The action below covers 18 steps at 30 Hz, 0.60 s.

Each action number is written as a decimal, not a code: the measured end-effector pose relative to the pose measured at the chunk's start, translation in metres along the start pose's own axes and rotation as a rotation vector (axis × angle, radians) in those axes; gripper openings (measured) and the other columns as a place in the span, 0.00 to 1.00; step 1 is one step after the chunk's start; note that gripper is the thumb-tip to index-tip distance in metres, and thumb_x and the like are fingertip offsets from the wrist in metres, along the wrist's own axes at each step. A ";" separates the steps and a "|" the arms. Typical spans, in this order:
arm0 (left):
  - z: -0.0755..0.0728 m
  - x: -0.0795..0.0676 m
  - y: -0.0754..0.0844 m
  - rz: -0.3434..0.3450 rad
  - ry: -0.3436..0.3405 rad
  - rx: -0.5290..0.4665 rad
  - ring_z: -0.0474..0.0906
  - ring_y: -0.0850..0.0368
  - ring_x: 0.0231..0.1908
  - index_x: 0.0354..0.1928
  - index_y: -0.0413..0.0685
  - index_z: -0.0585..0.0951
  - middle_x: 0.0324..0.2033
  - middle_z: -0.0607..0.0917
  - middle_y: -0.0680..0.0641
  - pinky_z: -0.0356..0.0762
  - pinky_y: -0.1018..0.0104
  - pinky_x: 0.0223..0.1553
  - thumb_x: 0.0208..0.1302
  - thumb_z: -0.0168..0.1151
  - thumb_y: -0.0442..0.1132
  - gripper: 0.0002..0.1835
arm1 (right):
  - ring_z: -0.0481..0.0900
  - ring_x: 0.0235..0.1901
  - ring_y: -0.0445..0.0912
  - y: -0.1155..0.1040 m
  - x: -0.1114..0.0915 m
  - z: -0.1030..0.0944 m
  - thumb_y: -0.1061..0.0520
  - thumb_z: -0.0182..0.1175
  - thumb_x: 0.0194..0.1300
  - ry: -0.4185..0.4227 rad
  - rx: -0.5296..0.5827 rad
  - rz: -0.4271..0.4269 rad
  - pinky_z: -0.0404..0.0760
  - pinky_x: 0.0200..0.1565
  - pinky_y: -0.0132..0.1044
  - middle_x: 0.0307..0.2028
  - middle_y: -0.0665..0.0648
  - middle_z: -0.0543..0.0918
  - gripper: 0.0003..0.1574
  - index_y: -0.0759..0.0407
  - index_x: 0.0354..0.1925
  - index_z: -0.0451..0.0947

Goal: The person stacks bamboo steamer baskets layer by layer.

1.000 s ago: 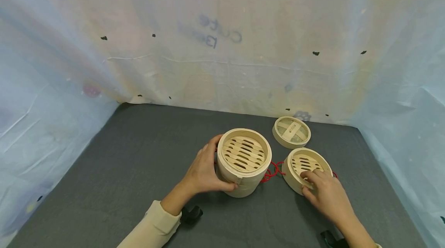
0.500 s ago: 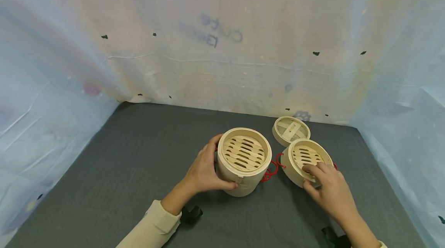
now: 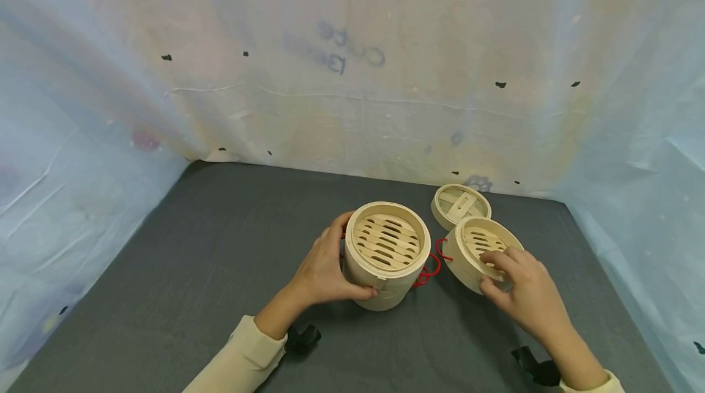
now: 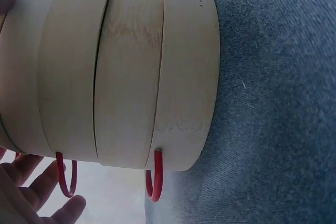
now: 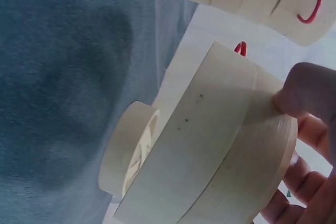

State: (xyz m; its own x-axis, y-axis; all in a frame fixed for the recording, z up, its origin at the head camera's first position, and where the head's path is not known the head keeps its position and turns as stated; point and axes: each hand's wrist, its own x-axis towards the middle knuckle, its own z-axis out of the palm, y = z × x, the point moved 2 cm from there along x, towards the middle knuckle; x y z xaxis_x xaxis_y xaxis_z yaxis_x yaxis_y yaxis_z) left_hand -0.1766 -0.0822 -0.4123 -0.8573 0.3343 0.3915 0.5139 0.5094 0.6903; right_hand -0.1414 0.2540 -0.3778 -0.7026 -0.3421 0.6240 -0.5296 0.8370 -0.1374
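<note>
My left hand (image 3: 325, 270) wraps round the near left side of a stack of bamboo steamer baskets (image 3: 393, 288), its thumb on the front wall. The stack stands upright on the grey tabletop, a slatted floor showing in its top tier. Red loop handles (image 4: 155, 177) stick out from its sides. Just to the right, my right hand (image 3: 525, 289) pinches the near rim of a single bamboo steamer basket (image 3: 461, 263), thumb outside and fingers inside. In the right wrist view this basket (image 5: 205, 129) hangs tilted above the table.
A round bamboo lid (image 3: 461, 203) lies behind the held basket, partly overlapped by it in the head view. Grey cloth (image 3: 220, 246) covers the table. Pale plastic sheeting (image 3: 352, 123) rises at the back and both sides.
My right hand has raised the single steamer basket and shifted it away from me, up to the lid in the head view. My left hand and the stack stay put.
</note>
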 end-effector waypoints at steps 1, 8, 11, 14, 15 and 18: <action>0.000 0.000 0.000 -0.004 -0.004 -0.006 0.69 0.58 0.52 0.73 0.63 0.52 0.58 0.71 0.56 0.73 0.60 0.45 0.25 0.82 0.60 0.69 | 0.64 0.26 0.38 0.000 0.001 -0.001 0.60 0.66 0.38 0.002 0.007 0.000 0.64 0.29 0.37 0.25 0.43 0.72 0.19 0.51 0.35 0.82; -0.001 -0.001 0.000 -0.026 -0.015 -0.066 0.68 0.58 0.54 0.73 0.66 0.51 0.59 0.69 0.55 0.79 0.66 0.40 0.26 0.82 0.59 0.68 | 0.66 0.28 0.38 -0.002 0.010 -0.007 0.61 0.66 0.37 0.007 0.030 -0.001 0.62 0.33 0.33 0.27 0.42 0.74 0.20 0.50 0.36 0.82; -0.001 -0.001 0.000 -0.023 -0.009 -0.080 0.68 0.58 0.54 0.73 0.65 0.52 0.59 0.69 0.55 0.80 0.67 0.40 0.27 0.82 0.58 0.67 | 0.67 0.28 0.39 -0.003 0.014 -0.010 0.61 0.66 0.37 0.015 0.038 -0.012 0.62 0.33 0.31 0.27 0.43 0.75 0.20 0.51 0.36 0.83; -0.002 -0.001 -0.001 -0.024 -0.011 -0.091 0.68 0.59 0.54 0.73 0.66 0.53 0.59 0.69 0.56 0.80 0.67 0.41 0.28 0.82 0.58 0.66 | 0.67 0.29 0.40 -0.004 0.019 -0.013 0.61 0.65 0.37 0.026 0.045 -0.024 0.62 0.34 0.31 0.28 0.43 0.76 0.21 0.51 0.36 0.83; -0.002 -0.001 -0.001 -0.024 -0.011 -0.094 0.68 0.59 0.54 0.73 0.66 0.53 0.59 0.69 0.57 0.80 0.67 0.41 0.29 0.82 0.58 0.65 | 0.67 0.29 0.40 -0.005 0.020 -0.014 0.61 0.65 0.37 0.029 0.049 -0.028 0.62 0.34 0.31 0.28 0.44 0.76 0.21 0.51 0.36 0.83; -0.002 -0.001 -0.002 -0.027 -0.012 -0.104 0.68 0.59 0.54 0.73 0.67 0.54 0.58 0.69 0.57 0.80 0.65 0.41 0.30 0.81 0.57 0.64 | 0.67 0.29 0.40 -0.007 0.024 -0.016 0.61 0.65 0.37 0.035 0.053 -0.032 0.62 0.34 0.31 0.28 0.44 0.76 0.20 0.51 0.36 0.83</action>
State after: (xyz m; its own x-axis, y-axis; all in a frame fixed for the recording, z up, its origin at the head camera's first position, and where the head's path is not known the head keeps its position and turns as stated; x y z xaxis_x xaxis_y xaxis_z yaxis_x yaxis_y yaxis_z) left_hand -0.1766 -0.0853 -0.4125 -0.8700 0.3316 0.3648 0.4840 0.4337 0.7601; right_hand -0.1469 0.2470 -0.3493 -0.6683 -0.3524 0.6551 -0.5768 0.8016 -0.1572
